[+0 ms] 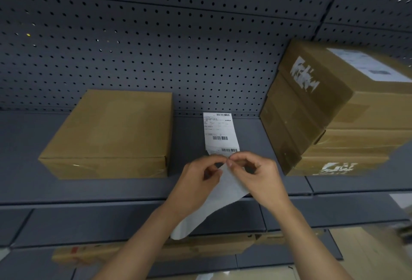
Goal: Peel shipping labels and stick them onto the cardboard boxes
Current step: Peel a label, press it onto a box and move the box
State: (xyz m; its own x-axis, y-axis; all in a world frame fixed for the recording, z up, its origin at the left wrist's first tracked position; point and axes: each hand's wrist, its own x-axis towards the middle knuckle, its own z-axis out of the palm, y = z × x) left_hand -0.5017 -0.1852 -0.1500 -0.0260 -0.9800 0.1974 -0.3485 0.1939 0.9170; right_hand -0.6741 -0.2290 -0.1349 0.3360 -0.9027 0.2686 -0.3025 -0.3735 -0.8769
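Note:
A white shipping label (219, 131) with barcodes stands up from my fingers over the grey shelf (26, 145). Its blank backing strip (214, 204) hangs down and to the left below my hands. My left hand (197, 181) and my right hand (256, 175) pinch the paper together at the label's lower edge, fingertips touching. A plain cardboard box (111, 132) with no label lies flat on the shelf to the left. On the right stands a stack of cardboard boxes (330, 123); the top one carries a white label (367, 65).
A grey perforated back panel (156, 45) rises behind the shelf. Lower shelves sit below my arms, with a flat cardboard box (200, 248) on one of them. Pale floor shows at the bottom right.

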